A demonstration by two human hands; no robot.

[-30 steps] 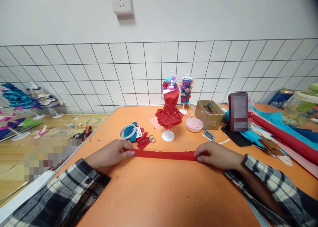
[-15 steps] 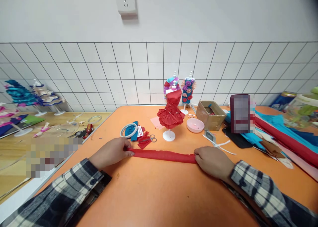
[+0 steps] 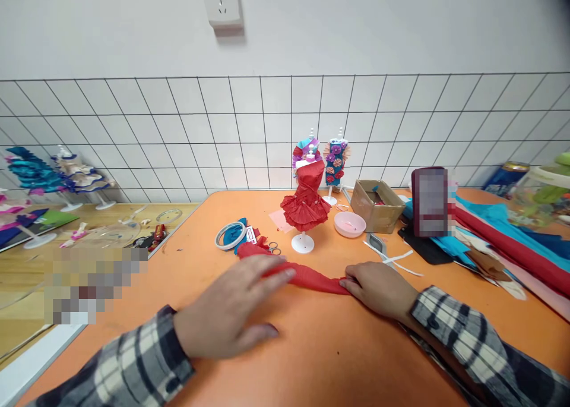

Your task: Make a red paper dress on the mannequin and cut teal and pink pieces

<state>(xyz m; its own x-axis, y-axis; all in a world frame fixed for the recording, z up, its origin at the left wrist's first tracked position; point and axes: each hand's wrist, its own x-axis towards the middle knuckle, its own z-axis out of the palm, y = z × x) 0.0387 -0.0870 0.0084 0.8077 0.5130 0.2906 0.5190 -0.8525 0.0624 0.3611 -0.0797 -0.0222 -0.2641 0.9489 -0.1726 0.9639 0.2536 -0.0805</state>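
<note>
Red crepe-paper strip (image 3: 314,278) lies across the orange tabletop (image 3: 312,347), in front of the small mannequin in a ruffled red dress (image 3: 307,196). Its right end is pinched between the thumb and fingers of the right hand (image 3: 378,288). The left hand (image 3: 231,306) is over the strip's left part, thumb spread well apart from the fingers; whether it touches the paper cannot be told. Beyond that hand are small metal scissors (image 3: 274,249), partly hidden, and a white tape ring (image 3: 230,236) on blue paper scraps (image 3: 233,234). A round pink dish (image 3: 350,224) sits beside the open brown cardboard box (image 3: 377,208).
</note>
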